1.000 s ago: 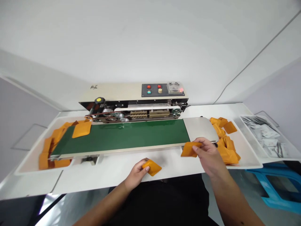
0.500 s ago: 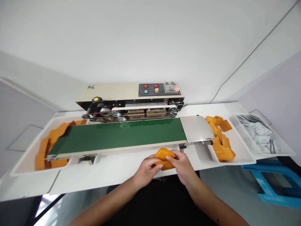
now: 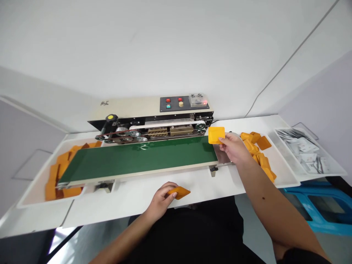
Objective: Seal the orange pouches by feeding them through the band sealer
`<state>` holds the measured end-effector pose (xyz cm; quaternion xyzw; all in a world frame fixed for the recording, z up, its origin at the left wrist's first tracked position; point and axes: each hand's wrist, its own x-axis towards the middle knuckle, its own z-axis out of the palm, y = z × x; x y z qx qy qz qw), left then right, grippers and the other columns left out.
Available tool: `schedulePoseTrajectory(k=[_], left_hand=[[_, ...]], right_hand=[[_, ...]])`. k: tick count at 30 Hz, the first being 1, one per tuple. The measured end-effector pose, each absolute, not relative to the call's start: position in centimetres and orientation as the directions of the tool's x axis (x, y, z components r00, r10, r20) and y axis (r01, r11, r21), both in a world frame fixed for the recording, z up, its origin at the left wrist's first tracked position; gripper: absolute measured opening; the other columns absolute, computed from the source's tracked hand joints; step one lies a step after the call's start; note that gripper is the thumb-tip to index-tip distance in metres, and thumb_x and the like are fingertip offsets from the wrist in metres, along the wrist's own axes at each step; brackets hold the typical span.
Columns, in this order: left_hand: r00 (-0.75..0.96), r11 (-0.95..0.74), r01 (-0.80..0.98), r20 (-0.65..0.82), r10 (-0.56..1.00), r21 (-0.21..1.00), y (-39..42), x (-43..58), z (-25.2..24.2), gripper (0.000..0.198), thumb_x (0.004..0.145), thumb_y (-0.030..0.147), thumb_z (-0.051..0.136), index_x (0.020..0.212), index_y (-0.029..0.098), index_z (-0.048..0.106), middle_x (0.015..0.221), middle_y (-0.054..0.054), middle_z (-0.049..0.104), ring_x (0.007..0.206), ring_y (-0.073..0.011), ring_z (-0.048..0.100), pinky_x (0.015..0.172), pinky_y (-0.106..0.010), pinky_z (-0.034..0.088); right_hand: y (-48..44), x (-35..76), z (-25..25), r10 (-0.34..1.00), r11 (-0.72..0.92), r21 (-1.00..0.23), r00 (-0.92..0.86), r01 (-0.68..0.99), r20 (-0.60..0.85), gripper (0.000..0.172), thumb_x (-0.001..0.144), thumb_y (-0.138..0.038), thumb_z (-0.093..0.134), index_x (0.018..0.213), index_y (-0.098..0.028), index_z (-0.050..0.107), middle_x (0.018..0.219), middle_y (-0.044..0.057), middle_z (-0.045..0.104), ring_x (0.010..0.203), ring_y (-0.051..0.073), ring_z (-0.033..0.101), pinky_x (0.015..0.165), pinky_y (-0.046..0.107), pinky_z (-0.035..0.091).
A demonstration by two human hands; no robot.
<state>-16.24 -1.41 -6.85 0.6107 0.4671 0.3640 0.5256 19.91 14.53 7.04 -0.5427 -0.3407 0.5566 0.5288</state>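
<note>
My right hand (image 3: 233, 146) pinches an orange-yellow pouch (image 3: 216, 135) at its lower right corner. That pouch is held up over the right end of the green conveyor belt (image 3: 143, 156), near the feed side of the band sealing machine (image 3: 148, 110). Close to my body, my left hand (image 3: 161, 199) grips a second orange pouch (image 3: 180, 192) between thumb and fingers, tilted above the white table. Part of the metal plate (image 3: 222, 156) at the belt's right end is hidden behind my right hand.
A white bin (image 3: 283, 172) with several orange pouches stands to the right. Beyond it a tray (image 3: 334, 169) holds white packets. At the left end of the belt, another bin (image 3: 30, 194) contains more orange pouches. A blue stool (image 3: 316, 220) is below the table.
Both hands were together at the pouches in front of me. They have parted: my right hand has moved up and right with one pouch, while my left keeps another low down.
</note>
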Motion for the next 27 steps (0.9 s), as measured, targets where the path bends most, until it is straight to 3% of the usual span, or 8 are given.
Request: schedulePoseTrajectory(k=[8,14,19,22,25,27], left_hand=[[0.334,-0.007,0.206,-0.064,0.940,0.979,-1.6,-17.5,-9.8,0.047,0.105,0.062,0.069,0.103,0.018,0.085,0.115,-0.016,0.077,0.108,-0.0284,0.073,0.102,-0.041,0.058],[0.365,-0.037,0.201,-0.040,0.930,0.979,-1.4,-17.6,-10.5,0.045,0.107,0.060,0.068,0.103,0.019,0.084,0.111,-0.013,0.077,0.104,-0.0262,0.073,0.098,-0.039,0.058],[0.370,-0.046,0.199,-0.032,0.928,0.979,-1.4,-17.7,-10.5,0.044,0.107,0.059,0.067,0.101,0.019,0.084,0.109,-0.013,0.076,0.103,-0.0254,0.073,0.096,-0.038,0.057],[0.361,-0.067,0.210,-0.014,0.932,0.975,-1.5,-17.6,-10.3,0.045,0.107,0.060,0.068,0.097,0.019,0.084,0.102,-0.012,0.074,0.098,-0.0242,0.071,0.092,-0.036,0.057],[0.332,-0.058,0.199,-0.011,0.943,0.978,-1.7,-17.4,-9.9,0.048,0.105,0.063,0.069,0.093,0.018,0.083,0.095,-0.010,0.070,0.090,-0.0220,0.067,0.085,-0.034,0.056],[0.299,-0.004,0.159,-0.044,0.953,0.987,-1.9,-16.9,-9.5,0.052,0.104,0.065,0.069,0.087,0.017,0.081,0.094,-0.009,0.068,0.088,-0.0211,0.066,0.083,-0.033,0.056]], right_hand=[[16.5,19.7,6.2,0.939,-0.219,-0.946,0.212,-0.238,-0.271,0.041,0.071,-0.022,0.088,0.109,-0.016,0.075,0.077,0.001,0.071,0.054,0.008,0.054,0.048,0.020,0.043],[17.5,17.7,6.0,0.929,-0.243,-0.952,0.239,-0.186,-0.284,0.056,0.075,-0.018,0.086,0.129,-0.018,0.071,0.073,0.000,0.071,0.053,0.010,0.055,0.048,0.020,0.045],[18.2,16.4,6.4,0.945,-0.238,-0.971,0.224,-0.033,-0.239,0.069,0.078,-0.027,0.089,0.142,-0.019,0.064,0.071,-0.002,0.067,0.053,0.013,0.056,0.047,0.022,0.044],[16.7,16.4,6.6,0.949,-0.146,-0.985,0.293,0.092,-0.113,0.075,0.081,-0.037,0.088,0.150,-0.025,0.061,0.091,0.000,0.073,0.056,0.011,0.056,0.047,0.022,0.044],[12.7,15.9,5.9,0.927,-0.005,-0.988,0.372,0.153,0.053,0.062,0.087,-0.041,0.084,0.145,-0.028,0.065,0.110,0.004,0.074,0.067,0.012,0.061,0.056,0.024,0.049],[9.1,15.0,4.7,0.938,0.042,-0.986,0.335,0.161,0.095,0.047,0.092,-0.042,0.081,0.135,-0.026,0.070,0.110,0.005,0.074,0.075,0.015,0.064,0.065,0.026,0.054]])
